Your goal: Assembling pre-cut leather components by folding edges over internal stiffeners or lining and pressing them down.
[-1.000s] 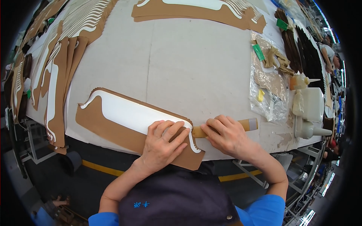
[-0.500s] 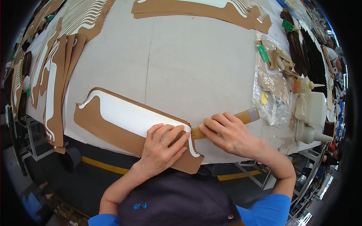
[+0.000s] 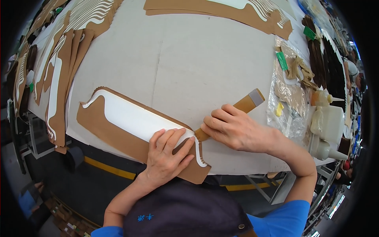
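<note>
A long brown leather-like piece [image 3: 96, 122] with a white backing panel [image 3: 130, 116] lies slantwise near the table's front edge. Its border is folded and pleated at the curved corners. My left hand [image 3: 167, 156] presses flat on its right part, fingers stretched out and slightly apart. Closed in my right hand [image 3: 233, 130] is a flat tan stick-like tool [image 3: 246, 102] with a grey band at its upper end. The tool's lower end touches or nearly touches the piece's top right corner, beside my left fingertips; the exact contact is hard to make out.
Similar brown pieces with white panels lie stacked at the far edge [image 3: 233, 15] and at the left [image 3: 59, 98]. On the right are a clear plastic bag [image 3: 290, 98] with scraps, white squeeze bottles [image 3: 331, 122] and dark brown strips [image 3: 314, 51]. The table [image 3: 166, 67] is pale grey.
My right hand has moved slightly left and up, and the tool has tilted steeper, its grey end rising. My left hand stays on the piece. The whole view has shifted a little.
</note>
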A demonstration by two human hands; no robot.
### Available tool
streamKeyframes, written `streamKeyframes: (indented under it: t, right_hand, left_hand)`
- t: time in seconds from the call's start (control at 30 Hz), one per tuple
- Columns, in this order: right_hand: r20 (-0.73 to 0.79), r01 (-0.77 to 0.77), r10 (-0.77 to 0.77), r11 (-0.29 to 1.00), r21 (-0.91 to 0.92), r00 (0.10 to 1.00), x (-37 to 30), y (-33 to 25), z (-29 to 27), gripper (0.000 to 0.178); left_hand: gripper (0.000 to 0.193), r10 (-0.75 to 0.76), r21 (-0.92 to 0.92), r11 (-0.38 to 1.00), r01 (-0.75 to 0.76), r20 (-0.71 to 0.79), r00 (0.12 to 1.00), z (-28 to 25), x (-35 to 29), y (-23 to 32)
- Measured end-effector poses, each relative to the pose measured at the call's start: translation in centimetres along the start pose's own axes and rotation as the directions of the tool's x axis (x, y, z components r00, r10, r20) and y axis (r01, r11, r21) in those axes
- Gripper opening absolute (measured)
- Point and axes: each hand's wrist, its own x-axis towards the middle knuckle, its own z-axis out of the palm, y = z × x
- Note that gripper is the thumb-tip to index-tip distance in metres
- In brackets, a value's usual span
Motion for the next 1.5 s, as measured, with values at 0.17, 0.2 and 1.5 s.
streamKeyframes:
  t: [0.17, 0.2, 1.5]
  right_hand:
    - [0.005, 0.071, -0.071, 0.996, 0.046, 0.997, 0.8, 1.4, 0.3, 0.029]
    - [-0.021, 0.079, -0.078, 0.995, 0.054, 0.997, 1.0, 1.6, 0.6, 0.029]
    - [-0.014, 0.302, -0.302, 0.948, 0.102, 0.953, 17.1, 7.2, 2.0, 0.024]
  left_hand:
    - [0.053, -0.045, 0.076, 0.996, 0.047, -0.029, 0.999, 0.3, -0.5, 0.4]
    - [0.05, -0.06, 0.076, 0.995, 0.06, -0.01, 0.998, 0.4, -0.7, 0.3]
    - [0.042, -0.331, 0.006, 0.937, 0.349, -0.301, 0.895, -3.5, -2.3, -9.2]
